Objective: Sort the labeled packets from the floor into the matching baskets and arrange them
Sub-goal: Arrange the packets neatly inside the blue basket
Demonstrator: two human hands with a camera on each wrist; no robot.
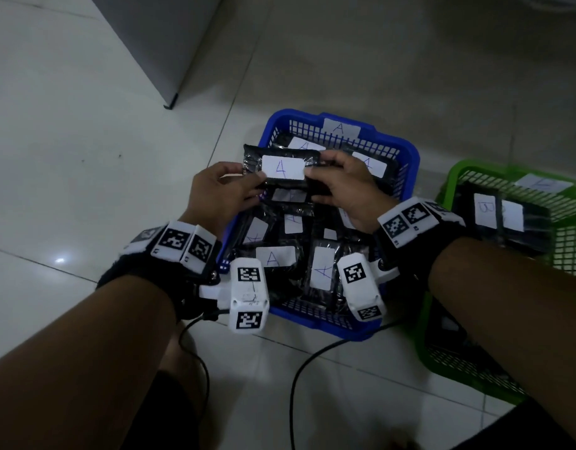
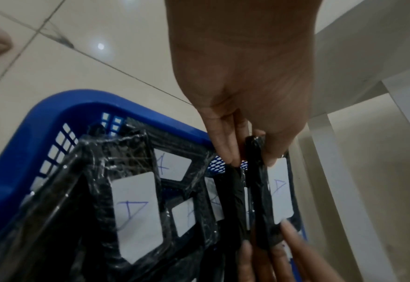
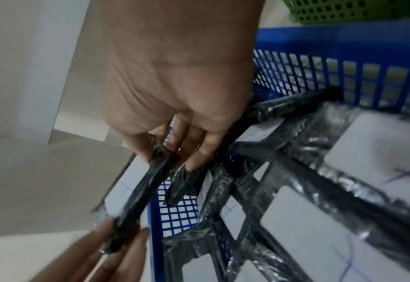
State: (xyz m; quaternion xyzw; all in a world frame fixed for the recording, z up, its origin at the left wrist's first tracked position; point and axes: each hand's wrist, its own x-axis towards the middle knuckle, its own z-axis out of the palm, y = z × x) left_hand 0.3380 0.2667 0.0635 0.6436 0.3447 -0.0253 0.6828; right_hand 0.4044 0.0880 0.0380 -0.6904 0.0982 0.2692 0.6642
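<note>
Both hands hold a black plastic-wrapped packet (image 1: 281,168) with a white "A" label above the blue basket (image 1: 413,157). My left hand (image 1: 254,188) pinches its left end and my right hand (image 1: 312,185) pinches its right end. A second black packet (image 1: 290,194) sits just beneath it against the fingers. In the left wrist view the left hand (image 2: 252,160) grips the held packet (image 2: 259,190) edge-on. The right hand (image 3: 170,160) does the same in the right wrist view, on the packet (image 3: 141,190). Several "A" packets (image 1: 275,258) lie in the basket, which carries an "A" tag (image 1: 340,128).
A green basket (image 1: 449,180) at the right holds several black packets (image 1: 498,216) with white labels. A grey cabinet (image 1: 169,43) stands on the tiled floor at the back left. Black cables (image 1: 296,368) trail across the floor near me.
</note>
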